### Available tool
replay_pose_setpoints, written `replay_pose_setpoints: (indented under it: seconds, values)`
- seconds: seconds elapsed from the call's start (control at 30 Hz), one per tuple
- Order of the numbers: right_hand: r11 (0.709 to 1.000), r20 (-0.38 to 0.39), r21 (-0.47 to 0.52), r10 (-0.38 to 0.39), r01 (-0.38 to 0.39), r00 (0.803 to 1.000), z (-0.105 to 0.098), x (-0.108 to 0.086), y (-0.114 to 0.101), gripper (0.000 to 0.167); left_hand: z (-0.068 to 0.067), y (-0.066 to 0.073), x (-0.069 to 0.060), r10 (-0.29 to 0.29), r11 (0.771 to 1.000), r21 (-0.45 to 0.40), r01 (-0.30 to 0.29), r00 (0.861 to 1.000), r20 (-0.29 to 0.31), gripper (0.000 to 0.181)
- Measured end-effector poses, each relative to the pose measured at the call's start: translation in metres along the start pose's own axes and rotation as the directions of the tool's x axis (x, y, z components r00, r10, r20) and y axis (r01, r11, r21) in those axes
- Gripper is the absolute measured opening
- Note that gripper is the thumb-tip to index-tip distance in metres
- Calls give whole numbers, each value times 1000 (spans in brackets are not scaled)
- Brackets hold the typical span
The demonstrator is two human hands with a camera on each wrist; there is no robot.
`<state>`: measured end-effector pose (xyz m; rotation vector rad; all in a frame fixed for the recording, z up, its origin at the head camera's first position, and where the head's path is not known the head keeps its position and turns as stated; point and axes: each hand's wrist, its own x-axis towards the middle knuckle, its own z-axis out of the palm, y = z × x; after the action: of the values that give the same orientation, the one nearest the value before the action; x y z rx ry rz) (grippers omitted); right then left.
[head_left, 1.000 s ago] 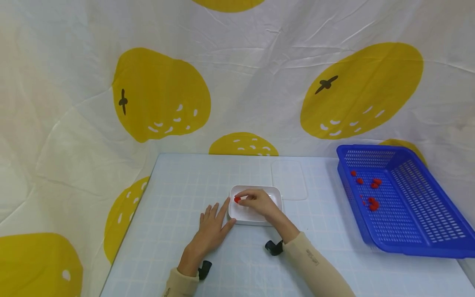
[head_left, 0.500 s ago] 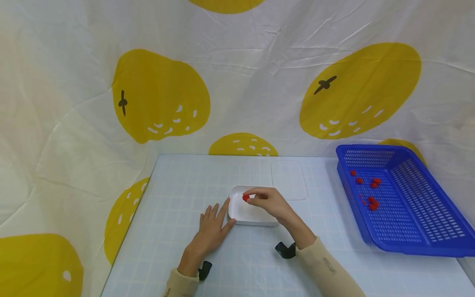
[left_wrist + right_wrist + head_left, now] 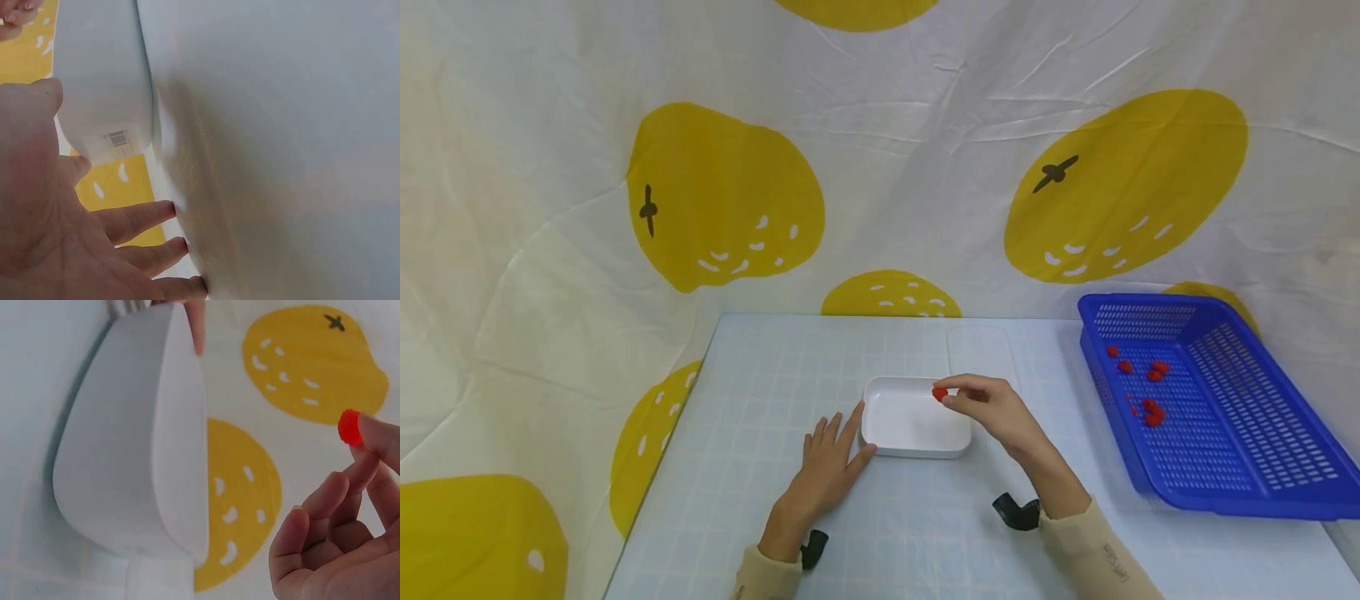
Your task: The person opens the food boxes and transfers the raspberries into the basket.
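My right hand (image 3: 1000,412) pinches a small fuzzy red pom-pom (image 3: 940,393) between thumb and fingertips, above the far right part of a white rectangular tray (image 3: 917,452). In the right wrist view the pom-pom (image 3: 350,428) shows at the fingertips, apart from the tray's side wall (image 3: 119,462). My left hand (image 3: 826,468) lies with fingers spread on the table, its thumb and index fingertip against the tray's left end. The left wrist view shows the thumb and a finger touching the tray's outer wall (image 3: 103,69), and other fingertips (image 3: 164,210) on the tabletop.
A blue perforated basket (image 3: 1217,475) stands at the right, with several red pom-poms (image 3: 1153,414) of different sizes in it. A clear flat rectangular sheet or lid (image 3: 981,342) lies behind the tray. A white curtain with yellow fruit prints (image 3: 722,192) hangs behind the table.
My right hand has lifted the red pom-pom from the tray's left part and carried it rightward across the tray. The left hand stays in place.
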<state>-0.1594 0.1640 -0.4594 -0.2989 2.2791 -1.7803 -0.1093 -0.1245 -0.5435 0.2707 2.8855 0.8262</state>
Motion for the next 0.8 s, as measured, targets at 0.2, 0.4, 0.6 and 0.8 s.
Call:
replay_pose_setpoints:
  seconds: [0.2,0.4,0.6,0.8]
  values:
    - [999,-67,-36,-16,14,998,-25,-13,-5,28,0,-1,-1,20,1000,-15,-20,1000,-12,75]
    - [995,-137,-100,-36,23,990,-52,-27,-8,29,1,-3,0,22,1000,-7,-22,1000,-15,74]
    - [987,-187,-155,8,-38,982,-80,-47,-17,37,2,-2,0,8,1000,-3,-8,1000,-6,75]
    - [985,-253,-160,27,-69,967,-114,-67,-19,42,0,-1,0,8,1000,-1,-8,1000,-7,75]
